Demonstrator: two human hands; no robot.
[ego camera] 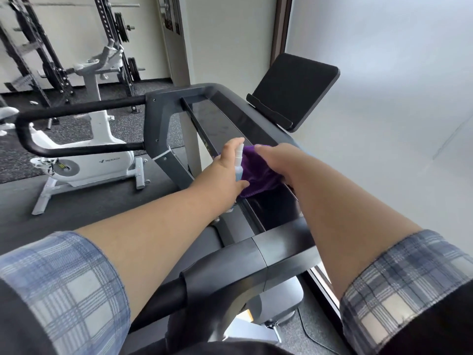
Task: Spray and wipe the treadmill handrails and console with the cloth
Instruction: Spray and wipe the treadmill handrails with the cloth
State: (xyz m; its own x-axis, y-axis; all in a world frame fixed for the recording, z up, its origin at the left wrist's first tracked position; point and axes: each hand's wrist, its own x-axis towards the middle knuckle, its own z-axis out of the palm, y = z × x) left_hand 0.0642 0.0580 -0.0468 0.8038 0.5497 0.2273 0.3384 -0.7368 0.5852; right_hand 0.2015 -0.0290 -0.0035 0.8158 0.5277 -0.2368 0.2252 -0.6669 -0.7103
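My left hand (225, 170) grips a small spray bottle (239, 160) with a white nozzle and pale blue body, index finger on top of the nozzle. My right hand (276, 162) holds a purple cloth (256, 175) against the treadmill's glossy black console panel (220, 119). The bottle's nozzle sits right beside the cloth. A black tablet holder (294, 90) stands at the console's far end. The padded left handrail loop (76, 129) juts out to the left; another dark handrail (230, 265) crosses below my forearms.
A white exercise bike (87, 160) stands on the dark rubber floor to the left. Behind it are black weight racks (46, 60) with plates. A pale wall (384, 124) runs along the right side of the treadmill.
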